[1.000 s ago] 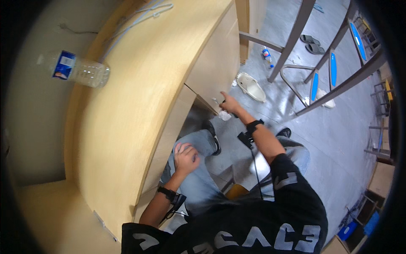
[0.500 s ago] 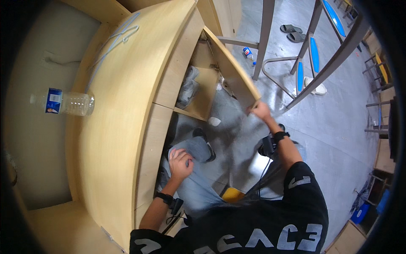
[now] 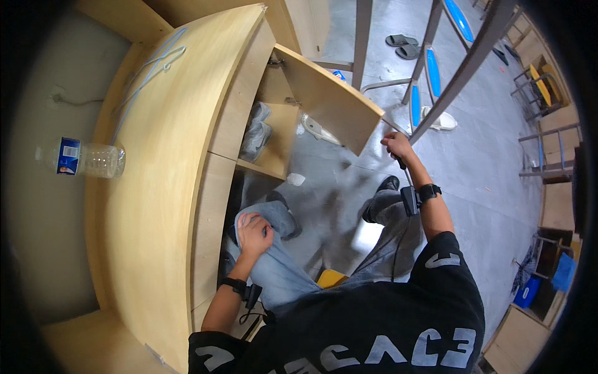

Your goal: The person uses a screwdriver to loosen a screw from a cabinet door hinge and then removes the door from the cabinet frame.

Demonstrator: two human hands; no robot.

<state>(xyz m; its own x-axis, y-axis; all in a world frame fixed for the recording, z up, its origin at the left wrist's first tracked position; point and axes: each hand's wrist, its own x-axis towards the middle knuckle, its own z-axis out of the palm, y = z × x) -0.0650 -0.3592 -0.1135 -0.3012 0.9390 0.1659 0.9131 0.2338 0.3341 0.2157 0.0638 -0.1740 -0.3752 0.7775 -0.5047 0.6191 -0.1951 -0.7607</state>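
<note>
My left hand (image 3: 254,234) lies over my left knee, its fingers spread loosely on the grey trouser cloth. To the right, my right hand (image 3: 397,147) is held in the air with curled fingers, a little apart from the outer edge of the open cabinet door (image 3: 336,93). A slim dark piece shows below its palm; what it is cannot be made out. Behind the door, the low compartment holds grey-white shoes (image 3: 255,134). A white slipper or shoe (image 3: 321,129) lies on the floor under the door.
On the wooden cabinet top (image 3: 162,181) are a plastic bottle (image 3: 103,159) on its side and a blue-white wire hanger (image 3: 152,65). Metal chair legs (image 3: 461,71) stand beyond my right hand. Dark slippers (image 3: 403,45) and a white shoe (image 3: 441,120) lie farther off.
My right hand has let go of the cabinet door's edge and moved slightly right. The door stands open at a changed angle. My left hand stays on the knee. The view has shifted.
</note>
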